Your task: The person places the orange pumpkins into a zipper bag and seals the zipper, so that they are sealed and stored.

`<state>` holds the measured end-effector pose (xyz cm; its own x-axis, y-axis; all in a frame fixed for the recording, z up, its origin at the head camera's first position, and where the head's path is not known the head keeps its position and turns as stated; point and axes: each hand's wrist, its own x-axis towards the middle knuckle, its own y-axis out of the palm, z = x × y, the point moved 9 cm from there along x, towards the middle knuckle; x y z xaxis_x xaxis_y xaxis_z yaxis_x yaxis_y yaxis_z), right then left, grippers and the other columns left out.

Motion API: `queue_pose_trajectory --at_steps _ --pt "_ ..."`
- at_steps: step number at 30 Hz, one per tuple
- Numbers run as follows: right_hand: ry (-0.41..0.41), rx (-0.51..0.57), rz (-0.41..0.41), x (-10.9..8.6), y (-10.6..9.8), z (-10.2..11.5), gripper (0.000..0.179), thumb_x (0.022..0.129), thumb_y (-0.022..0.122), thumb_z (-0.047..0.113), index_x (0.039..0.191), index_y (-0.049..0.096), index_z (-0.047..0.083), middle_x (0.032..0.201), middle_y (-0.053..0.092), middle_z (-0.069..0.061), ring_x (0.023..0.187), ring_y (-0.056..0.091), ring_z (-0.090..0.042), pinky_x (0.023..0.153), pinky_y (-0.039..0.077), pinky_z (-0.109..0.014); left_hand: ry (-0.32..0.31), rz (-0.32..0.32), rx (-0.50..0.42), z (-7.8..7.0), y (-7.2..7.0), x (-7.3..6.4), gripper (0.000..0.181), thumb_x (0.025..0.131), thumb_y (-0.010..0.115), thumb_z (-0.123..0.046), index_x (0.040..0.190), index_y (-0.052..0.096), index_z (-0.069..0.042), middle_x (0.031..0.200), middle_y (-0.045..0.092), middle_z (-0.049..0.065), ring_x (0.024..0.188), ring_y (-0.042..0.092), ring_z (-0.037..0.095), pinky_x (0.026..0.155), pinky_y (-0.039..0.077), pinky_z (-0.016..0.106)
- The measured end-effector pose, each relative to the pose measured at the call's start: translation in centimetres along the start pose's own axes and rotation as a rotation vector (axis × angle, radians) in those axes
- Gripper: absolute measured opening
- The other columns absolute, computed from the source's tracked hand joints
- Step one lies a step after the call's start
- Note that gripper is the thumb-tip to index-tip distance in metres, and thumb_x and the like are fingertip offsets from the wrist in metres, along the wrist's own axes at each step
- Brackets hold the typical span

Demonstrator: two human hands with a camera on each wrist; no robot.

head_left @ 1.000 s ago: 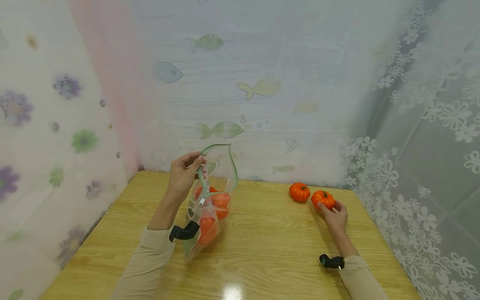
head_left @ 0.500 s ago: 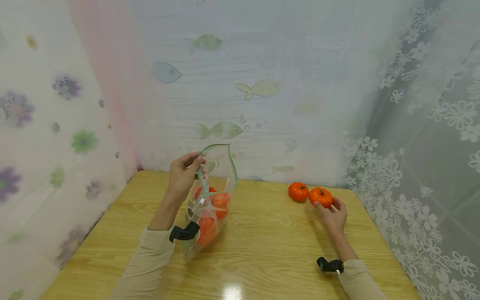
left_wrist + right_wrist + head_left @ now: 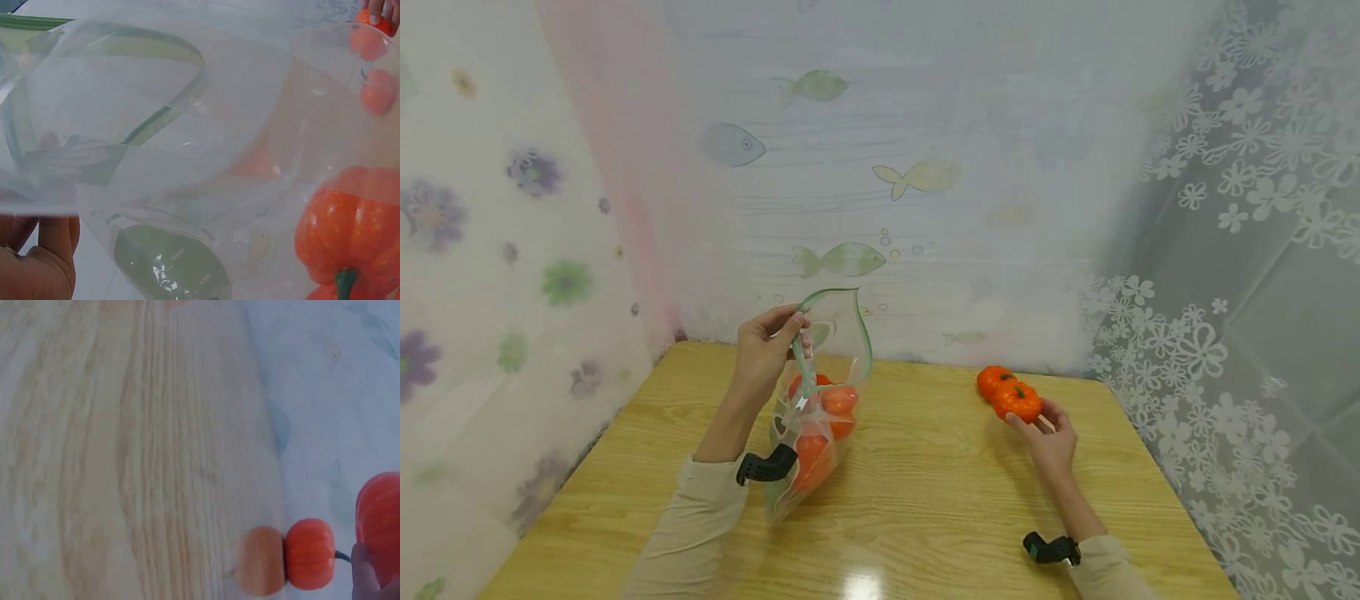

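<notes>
My left hand (image 3: 760, 354) pinches the rim of a clear zip bag (image 3: 868, 346) with a green edge, its mouth spread wide. Inside lie several orange toy pumpkins (image 3: 812, 458); one pumpkin (image 3: 350, 231) with a green stem shows close up in the left wrist view. Off to the right, my right hand (image 3: 1051, 442) grips a small orange pumpkin (image 3: 1017, 405) between thumb and fingers, raised off the table. Behind it, partly covered, a second pumpkin (image 3: 991, 381) stands on the tabletop. The right wrist view catches only the edge of the held pumpkin (image 3: 381, 515).
The wooden table (image 3: 925, 500) carries the bag at centre left. Fish-patterned sheeting (image 3: 925, 233) hangs at the table's back edge, with flowered curtains (image 3: 565, 333) on the left and lacy white flowers (image 3: 1195, 358) on the right. Each wrist wears a black camera (image 3: 767, 464).
My right hand has carried its pumpkin leftward and slightly toward me, so that it now overlaps the other pumpkin in view. The left hand and the bag have stayed nearly still.
</notes>
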<state>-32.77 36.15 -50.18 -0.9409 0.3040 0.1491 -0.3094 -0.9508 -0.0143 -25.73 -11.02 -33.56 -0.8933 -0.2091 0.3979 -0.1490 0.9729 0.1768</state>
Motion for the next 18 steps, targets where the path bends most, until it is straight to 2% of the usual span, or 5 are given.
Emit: queue_pose_trajectory --at_steps 3,11,18 --pt "-0.007 0.009 0.059 -0.7 1.3 0.2 0.066 0.085 0.082 0.004 0.140 0.046 -0.001 0.129 0.048 -0.006 0.102 0.059 -0.006 0.077 0.055 -0.011 -0.002 -0.002 -0.001 0.0 -0.2 0.0 0.027 0.104 0.058 -0.009 0.123 0.062 0.011 0.087 0.068 -0.005 0.061 0.063 0.007 0.059 0.059 0.022" --pt "-0.003 0.065 0.215 -3.3 3.6 0.6 0.060 0.087 0.079 -0.001 0.138 0.048 -0.001 0.125 0.049 -0.005 0.101 0.062 -0.005 0.081 0.057 -0.015 -0.011 -0.025 0.000 -0.3 0.2 -2.0 0.026 0.104 0.059 -0.011 0.122 0.064 0.007 0.094 0.068 0.007 0.062 0.064 0.007 0.060 0.059 0.023" --pt "0.025 0.114 0.362 -6.6 5.8 1.5 0.059 0.088 0.076 -0.003 0.140 0.047 0.000 0.124 0.050 -0.005 0.104 0.066 -0.009 0.086 0.059 -0.021 -0.003 -0.041 0.001 -0.8 0.6 -3.8 0.023 0.104 0.059 -0.011 0.120 0.066 0.004 0.094 0.068 0.008 0.062 0.064 0.008 0.059 0.059 0.023"
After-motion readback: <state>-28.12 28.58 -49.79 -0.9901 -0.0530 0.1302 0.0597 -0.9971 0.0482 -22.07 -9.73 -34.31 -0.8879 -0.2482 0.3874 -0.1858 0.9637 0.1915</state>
